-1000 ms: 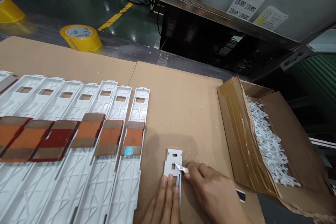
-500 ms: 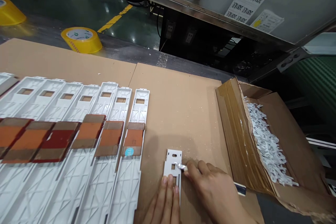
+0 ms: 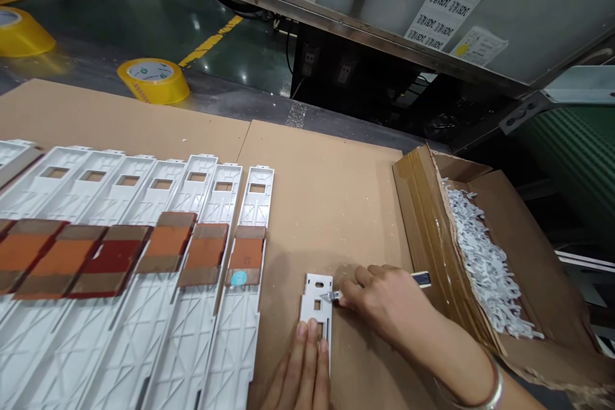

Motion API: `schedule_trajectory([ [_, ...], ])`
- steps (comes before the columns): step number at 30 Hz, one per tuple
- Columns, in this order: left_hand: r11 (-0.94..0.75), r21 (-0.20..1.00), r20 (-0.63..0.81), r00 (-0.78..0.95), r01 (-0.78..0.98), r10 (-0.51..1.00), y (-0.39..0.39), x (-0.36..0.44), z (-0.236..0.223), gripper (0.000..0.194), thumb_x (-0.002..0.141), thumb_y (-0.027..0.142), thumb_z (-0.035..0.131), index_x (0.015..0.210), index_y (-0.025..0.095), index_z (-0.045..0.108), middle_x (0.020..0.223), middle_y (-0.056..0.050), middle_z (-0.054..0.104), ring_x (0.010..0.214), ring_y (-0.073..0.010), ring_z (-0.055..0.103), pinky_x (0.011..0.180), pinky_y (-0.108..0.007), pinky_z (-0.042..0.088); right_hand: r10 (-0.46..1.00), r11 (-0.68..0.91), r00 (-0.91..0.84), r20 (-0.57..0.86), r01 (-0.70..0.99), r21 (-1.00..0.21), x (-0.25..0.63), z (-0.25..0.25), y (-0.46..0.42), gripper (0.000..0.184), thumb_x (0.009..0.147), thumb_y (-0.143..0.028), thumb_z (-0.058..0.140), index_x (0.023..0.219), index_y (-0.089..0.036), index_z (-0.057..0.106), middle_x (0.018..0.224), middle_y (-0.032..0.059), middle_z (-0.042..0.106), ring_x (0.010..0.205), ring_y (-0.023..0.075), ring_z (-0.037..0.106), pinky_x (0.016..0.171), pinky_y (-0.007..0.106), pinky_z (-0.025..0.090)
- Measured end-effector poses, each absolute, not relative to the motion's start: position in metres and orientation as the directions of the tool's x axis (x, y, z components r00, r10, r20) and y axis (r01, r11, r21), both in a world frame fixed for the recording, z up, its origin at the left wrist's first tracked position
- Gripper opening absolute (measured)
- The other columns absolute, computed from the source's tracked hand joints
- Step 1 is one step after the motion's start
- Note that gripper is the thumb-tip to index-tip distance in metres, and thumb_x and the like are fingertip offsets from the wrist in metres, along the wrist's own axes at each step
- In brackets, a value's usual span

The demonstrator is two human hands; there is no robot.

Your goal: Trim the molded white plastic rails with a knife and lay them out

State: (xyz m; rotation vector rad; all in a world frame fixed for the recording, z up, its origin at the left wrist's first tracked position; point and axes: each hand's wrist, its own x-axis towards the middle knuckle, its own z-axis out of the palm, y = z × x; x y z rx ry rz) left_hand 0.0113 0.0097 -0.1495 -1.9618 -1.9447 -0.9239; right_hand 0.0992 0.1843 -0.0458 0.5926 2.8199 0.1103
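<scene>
Small white plastic plate [image 3: 314,288] flat on a cardboard sheet [image 3: 336,218].
Left hand [image 3: 302,365] spread open, fingers pressing its lower end; right hand [image 3: 384,301] closed around a utility knife [image 3: 334,296], blade at the middle window. Seems light, thin, stiffish; likely skids unless pinned there.

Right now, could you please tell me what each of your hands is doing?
Left hand pressing a short white plastic panel onto the cardboard sheet. Right hand gripping a utility knife, blade at the panel's edge. Open carton of white plastic scraps to the right.
</scene>
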Motion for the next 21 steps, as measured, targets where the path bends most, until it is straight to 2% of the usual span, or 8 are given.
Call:
schedule_trajectory([
  [5,-0.081,0.263,0.569,-0.087,0.961,0.817,0.011,0.011,-0.148,0.045,0.089,0.021,0.023,0.098,0.005,0.065,0.105,-0.016,0.066,0.125,-0.0256,0.041,0.107,-0.031,0.025,0.421,0.905,-0.879,-0.225,0.425,0.033,0.109,-0.04,0.183,0.014,0.087,-0.029,0.055,0.077,-0.021,0.054,0.063,-0.0027,0.058,0.052,0.013,0.055,0.047,0.025,0.026],
  [8,-0.09,0.239,0.556,-0.06,0.967,0.829,0.009,0.01,-0.149,0.048,0.091,0.027,0.022,0.1,0.005,0.064,0.106,-0.017,0.066,0.125,-0.0268,0.041,0.107,-0.032,0.026,0.511,0.846,-0.836,-0.201,0.53,-0.054,0.12,-0.039,0.177,0.024,0.096,-0.033,0.037,0.084,-0.022,0.055,0.065,-0.0023,0.058,0.053,0.0128,0.056,0.048,0.024,0.03],
  [11,-0.126,0.193,0.507,0.011,0.973,0.862,0.005,0.006,-0.148,0.044,0.092,0.031,0.028,0.105,0.007,0.062,0.111,-0.016,0.063,0.123,-0.0288,0.043,0.101,-0.033,0.033,0.615,0.743,-0.763,-0.2,0.645,-0.176,0.129,-0.043,0.166,0.031,0.098,-0.034,0.027,0.095,-0.023,0.056,0.071,-0.0004,0.06,0.062,0.0139,0.062,0.05,0.022,0.038],
  [13,-0.151,0.173,0.461,0.055,0.973,0.885,0.002,0.001,-0.144,0.036,0.089,0.03,0.038,0.115,0.015,0.057,0.117,-0.015,0.06,0.123,-0.0303,0.043,0.093,-0.033,0.04,0.666,0.662,-0.715,-0.212,0.698,-0.274,0.134,-0.045,0.157,0.032,0.098,-0.033,0.026,0.098,-0.024,0.057,0.078,0.0014,0.063,0.068,0.0144,0.064,0.055,0.022,0.043],
  [16,-0.213,0.232,0.396,0.108,0.949,0.912,-0.001,-0.008,-0.136,0.039,0.084,0.036,0.051,0.123,0.029,0.05,0.127,-0.017,0.053,0.125,-0.0345,0.04,0.083,-0.034,0.046,0.723,0.547,-0.658,-0.209,0.731,-0.408,0.144,-0.046,0.143,0.03,0.097,-0.034,0.029,0.101,-0.025,0.057,0.09,0.0028,0.067,0.078,0.0153,0.066,0.063,0.023,0.049],
  [18,-0.255,0.268,0.345,0.155,0.929,0.926,-0.003,-0.015,-0.131,0.038,0.082,0.035,0.054,0.12,0.029,0.052,0.133,-0.017,0.047,0.126,-0.0341,0.039,0.082,-0.034,0.047,0.753,0.487,-0.629,-0.193,0.731,-0.478,0.153,-0.045,0.137,0.027,0.096,-0.034,0.033,0.105,-0.026,0.058,0.097,0.0022,0.067,0.086,0.0149,0.065,0.069,0.022,0.051],
  [21,-0.303,0.262,0.282,0.227,0.916,0.932,-0.004,-0.025,-0.126,0.034,0.082,0.031,0.056,0.115,0.025,0.055,0.137,-0.016,0.043,0.126,-0.0305,0.039,0.081,-0.032,0.047,0.799,0.426,-0.583,-0.144,0.719,-0.55,0.169,-0.044,0.13,0.025,0.094,-0.033,0.039,0.107,-0.027,0.06,0.104,0.0021,0.067,0.093,0.0138,0.064,0.075,0.019,0.05],
])
